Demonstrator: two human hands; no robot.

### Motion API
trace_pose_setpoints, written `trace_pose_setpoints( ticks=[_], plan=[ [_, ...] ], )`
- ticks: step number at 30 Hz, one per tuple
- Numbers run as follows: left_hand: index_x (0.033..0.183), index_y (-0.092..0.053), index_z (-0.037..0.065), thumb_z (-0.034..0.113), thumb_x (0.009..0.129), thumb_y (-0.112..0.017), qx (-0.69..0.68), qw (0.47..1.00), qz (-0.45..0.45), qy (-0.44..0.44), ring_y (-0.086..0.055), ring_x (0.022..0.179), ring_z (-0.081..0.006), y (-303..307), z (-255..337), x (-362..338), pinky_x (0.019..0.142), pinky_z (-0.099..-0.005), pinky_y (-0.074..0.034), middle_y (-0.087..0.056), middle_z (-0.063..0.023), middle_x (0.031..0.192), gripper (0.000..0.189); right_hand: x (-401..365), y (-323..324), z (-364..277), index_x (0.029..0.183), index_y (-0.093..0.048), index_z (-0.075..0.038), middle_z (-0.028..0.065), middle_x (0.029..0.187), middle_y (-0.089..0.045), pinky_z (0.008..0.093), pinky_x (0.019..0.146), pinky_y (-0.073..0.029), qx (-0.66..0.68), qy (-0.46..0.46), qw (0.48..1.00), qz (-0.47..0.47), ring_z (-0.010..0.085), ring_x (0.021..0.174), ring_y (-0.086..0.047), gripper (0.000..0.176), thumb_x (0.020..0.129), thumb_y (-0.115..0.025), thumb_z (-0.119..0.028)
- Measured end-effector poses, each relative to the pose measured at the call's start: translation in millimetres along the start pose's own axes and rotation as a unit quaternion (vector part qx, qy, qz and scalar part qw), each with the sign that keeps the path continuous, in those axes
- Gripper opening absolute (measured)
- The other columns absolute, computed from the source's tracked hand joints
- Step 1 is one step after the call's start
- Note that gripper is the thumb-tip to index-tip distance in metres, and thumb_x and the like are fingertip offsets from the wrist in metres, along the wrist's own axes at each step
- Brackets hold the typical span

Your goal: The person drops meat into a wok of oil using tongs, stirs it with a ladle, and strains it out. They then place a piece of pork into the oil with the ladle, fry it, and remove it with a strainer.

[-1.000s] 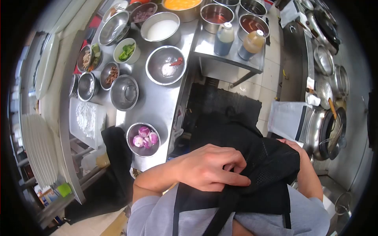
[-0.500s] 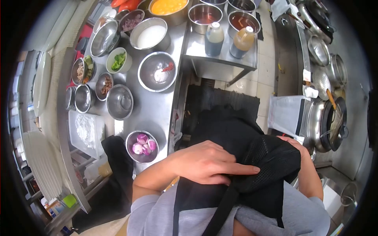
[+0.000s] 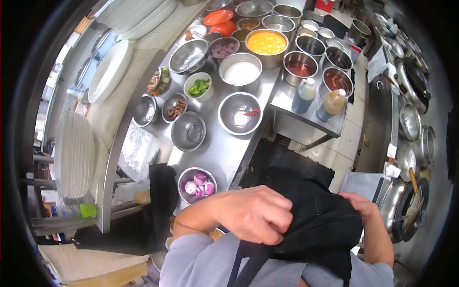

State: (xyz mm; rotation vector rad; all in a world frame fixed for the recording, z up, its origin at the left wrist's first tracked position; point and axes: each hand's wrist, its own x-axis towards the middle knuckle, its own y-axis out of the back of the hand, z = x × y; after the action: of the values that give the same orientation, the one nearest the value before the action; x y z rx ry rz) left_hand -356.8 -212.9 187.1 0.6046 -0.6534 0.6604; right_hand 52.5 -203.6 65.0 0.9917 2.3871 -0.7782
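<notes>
A bundled black fabric item [image 3: 325,217] with a perforated panel lies against my chest, over my grey shirt. A black strap [image 3: 253,265] runs down from it. My left hand [image 3: 260,213] is closed, its curled fingers pinching at the near left edge of the fabric. At the far right side, my right hand [image 3: 361,203] grips the fabric's edge, with its other fingers partly hidden. Beyond my left forearm, a steel bowl [image 3: 180,184] holds several peeled purple onions [image 3: 200,185].
On the left a steel counter [image 3: 210,155] carries bowls of greens [image 3: 199,87], white liquid [image 3: 241,72] and yellow liquid [image 3: 267,42]. Two bottles [image 3: 304,95] stand on a lower table ahead. Stacked plates [image 3: 75,155] fill a left shelf. Woks [image 3: 411,205] line the right.
My left hand has gone from a pointing index finger to curled fingers at the fabric. The view has tilted up and left, so more of the counter's far end shows.
</notes>
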Motion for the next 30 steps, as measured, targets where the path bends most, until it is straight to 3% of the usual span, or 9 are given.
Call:
trace_pose_setpoints(
  ticks=[4,6,13,17,21,23,25,28,30],
  plan=[
    [0.066,-0.056,0.004,0.008,0.085,-0.062,-0.006,0.995,-0.091,-0.038,-0.046,0.057,-0.0208,19,29,-7,0.047,-0.0333,-0.032,-0.047,-0.0067,0.070,0.020,46,-22,-44,0.132,-0.050,-0.002,-0.0013,0.096,-0.058,0.0238,0.074,-0.049,-0.010,-0.020,0.987,-0.156,0.0097,0.081,-0.058,0.069,0.087,-0.063,-0.053],
    [0.065,-0.054,0.005,0.010,0.087,-0.057,-0.023,0.995,-0.096,-0.024,-0.045,0.057,-0.0209,27,49,-2,0.049,-0.0334,-0.033,-0.047,-0.0070,0.071,0.023,68,-38,-69,0.134,-0.048,-0.004,-0.0033,0.085,-0.051,0.0198,0.062,-0.046,-0.135,0.012,0.961,-0.241,0.0057,0.070,-0.051,0.057,0.094,-0.058,-0.044],
    [0.068,-0.053,0.004,0.015,0.086,-0.052,-0.065,0.986,-0.155,0.010,-0.049,0.061,-0.0223,26,94,8,0.055,-0.0327,-0.037,-0.045,-0.0077,0.072,0.021,119,-96,-129,0.136,-0.047,-0.006,0.0019,0.086,-0.057,0.0235,0.060,-0.053,-0.216,-0.040,0.900,-0.376,0.0080,0.073,-0.057,0.047,0.098,-0.053,-0.032],
    [0.072,-0.058,0.001,0.015,0.087,-0.054,-0.074,0.986,-0.150,-0.005,-0.048,0.060,-0.0220,18,95,-20,0.055,-0.0322,-0.038,-0.048,-0.0085,0.073,0.020,121,-84,-137,0.138,-0.044,-0.007,0.0103,0.098,-0.066,0.0254,0.061,-0.057,-0.212,-0.078,0.917,-0.329,0.0151,0.077,-0.066,0.047,0.098,-0.052,-0.032],
    [0.078,-0.060,0.003,0.026,0.096,-0.055,-0.068,0.995,-0.069,0.004,-0.053,0.065,-0.0224,12,94,-43,0.054,-0.0336,-0.037,-0.055,-0.0069,0.078,0.030,113,-25,-107,0.135,-0.045,-0.008,0.0122,0.097,-0.066,0.0293,0.063,-0.057,-0.073,-0.059,0.986,-0.136,0.0215,0.077,-0.069,0.043,0.098,-0.052,-0.029],
    [0.089,-0.068,0.002,0.029,0.092,-0.065,-0.085,0.994,-0.074,0.011,-0.058,0.070,-0.0227,24,88,-55,0.056,-0.0337,-0.041,-0.062,-0.0086,0.086,0.027,112,14,-74,0.135,-0.045,-0.008,0.0128,0.097,-0.066,0.0302,0.062,-0.057,-0.122,-0.063,0.989,-0.058,0.0219,0.077,-0.069,0.044,0.097,-0.052,-0.031],
    [0.089,-0.072,0.001,0.026,0.086,-0.074,-0.090,0.996,0.020,0.019,-0.059,0.066,-0.0224,29,74,-74,0.055,-0.0326,-0.043,-0.064,-0.0094,0.082,0.025,111,56,-28,0.133,-0.045,-0.009,0.0118,0.097,-0.066,0.0309,0.060,-0.055,-0.221,-0.084,0.968,0.078,0.0209,0.077,-0.069,0.042,0.097,-0.053,-0.029],
    [0.091,-0.073,0.000,0.027,0.080,-0.079,-0.093,0.986,0.101,0.091,-0.059,0.066,-0.0239,32,46,-111,0.055,-0.0338,-0.044,-0.065,-0.0120,0.080,0.030,101,134,80,0.127,-0.050,-0.006,0.0097,0.085,-0.066,0.0358,0.051,-0.053,-0.410,-0.160,0.885,0.148,0.0197,0.066,-0.067,0.039,0.092,-0.060,-0.019],
    [0.088,-0.070,-0.003,0.024,0.079,-0.079,-0.059,0.955,0.210,0.202,-0.059,0.068,-0.0206,27,29,-132,0.059,-0.0312,-0.045,-0.064,-0.0116,0.080,0.031,78,160,143,0.122,-0.054,-0.006,0.0135,0.079,-0.066,0.0402,0.056,-0.053,-0.366,-0.249,0.879,0.178,0.0215,0.061,-0.065,0.039,0.090,-0.063,-0.025]
  ],
)
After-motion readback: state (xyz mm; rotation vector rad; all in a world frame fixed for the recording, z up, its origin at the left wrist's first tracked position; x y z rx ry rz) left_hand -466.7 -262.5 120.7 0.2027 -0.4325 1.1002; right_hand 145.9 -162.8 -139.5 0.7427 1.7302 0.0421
